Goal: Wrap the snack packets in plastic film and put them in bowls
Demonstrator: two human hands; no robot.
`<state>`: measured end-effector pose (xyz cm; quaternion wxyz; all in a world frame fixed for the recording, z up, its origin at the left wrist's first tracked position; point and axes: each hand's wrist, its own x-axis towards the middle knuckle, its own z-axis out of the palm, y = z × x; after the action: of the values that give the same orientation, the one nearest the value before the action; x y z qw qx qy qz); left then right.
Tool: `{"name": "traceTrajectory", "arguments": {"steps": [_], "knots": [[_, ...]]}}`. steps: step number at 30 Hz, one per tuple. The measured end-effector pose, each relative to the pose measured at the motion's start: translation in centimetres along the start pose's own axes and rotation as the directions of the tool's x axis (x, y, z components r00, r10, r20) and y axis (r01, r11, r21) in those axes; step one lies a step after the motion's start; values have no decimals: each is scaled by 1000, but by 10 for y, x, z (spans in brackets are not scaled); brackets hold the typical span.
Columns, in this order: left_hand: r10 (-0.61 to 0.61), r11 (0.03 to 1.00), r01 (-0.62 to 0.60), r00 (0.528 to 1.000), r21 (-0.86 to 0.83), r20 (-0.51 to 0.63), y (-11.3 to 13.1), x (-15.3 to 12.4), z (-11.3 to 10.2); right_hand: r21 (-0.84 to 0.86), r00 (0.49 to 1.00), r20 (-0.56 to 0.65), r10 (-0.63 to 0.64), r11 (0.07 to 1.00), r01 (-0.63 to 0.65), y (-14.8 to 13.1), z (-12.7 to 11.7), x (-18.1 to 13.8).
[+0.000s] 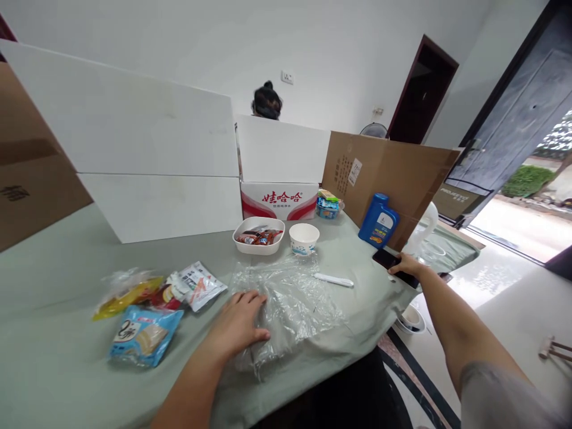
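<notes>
My left hand (241, 322) lies palm down with its fingers out, resting on the left part of a crumpled clear plastic bag (295, 304). Far to the right, my right hand (409, 267) grips a black phone (388, 258) at the table's right edge. Left of the bag lie a white printed sachet (201, 286), a blue snack packet (145, 335) and a yellow packet (129, 295). Behind it stand a white tray (258, 249) holding brown-red packets and a white paper bowl (304, 239). A white wrapped strip (334, 279) lies on the bag's right side.
White panels (174, 205) and a white box with red print (279, 201) line the back. A blue bottle (379, 220) stands before a cardboard sheet (379, 164) on the right. A person's head (267, 102) shows behind the panels. The green-clothed table (58, 333) ends near me.
</notes>
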<state>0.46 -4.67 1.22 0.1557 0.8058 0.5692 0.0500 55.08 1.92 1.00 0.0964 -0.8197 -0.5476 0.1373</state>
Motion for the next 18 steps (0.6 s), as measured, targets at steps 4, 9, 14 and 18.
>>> {"name": "traceTrajectory", "arguments": {"steps": [4,9,14,18], "knots": [[-9,1000,9,1000,3,-8,2,0,-3,-31,999,-41,-15,999,14,-14,-9,-9],[-59,998,57,993,-19,-99,-5,-10,-13,-59,962,-198,-189,982,181,-66,-5,-38],[132,981,-144,987,-133,-97,-4,-29,-23,8,668,-53,-742,669,743,-141,57,-132],[211,968,-197,974,-154,77,-10,-42,-13,45,307,144,-941,316,948,-173,101,-192]]}}
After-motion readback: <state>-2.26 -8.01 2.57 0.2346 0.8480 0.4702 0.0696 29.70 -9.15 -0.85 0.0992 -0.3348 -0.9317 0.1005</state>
